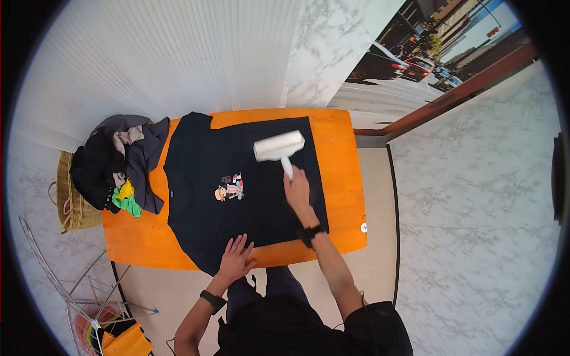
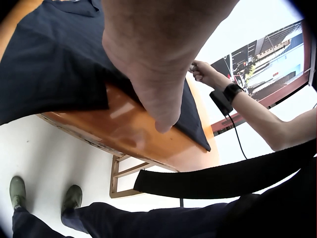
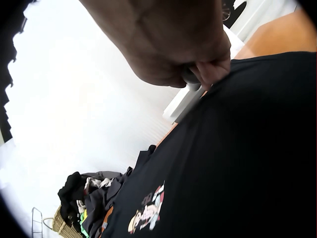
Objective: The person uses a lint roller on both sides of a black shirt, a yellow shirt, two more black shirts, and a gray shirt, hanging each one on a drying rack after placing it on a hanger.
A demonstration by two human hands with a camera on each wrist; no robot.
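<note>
– While the R hand (image 1: 298,194) clamps the lint roller (image 1: 279,146) by its handle (image 1: 287,166), any risk to the tee (image 1: 261,199)?
– Some. Tee's flat on the table (image 1: 345,178); a hard stroke could drag or ruck it, b/c the L hand (image 1: 235,261), fingers apart & gripping nothing, only lies at its near edge.
– And the print (image 1: 229,187)?
– Tacky surface might lift it if rolled over. Can't tell if the roller's touching cloth rn.
</note>
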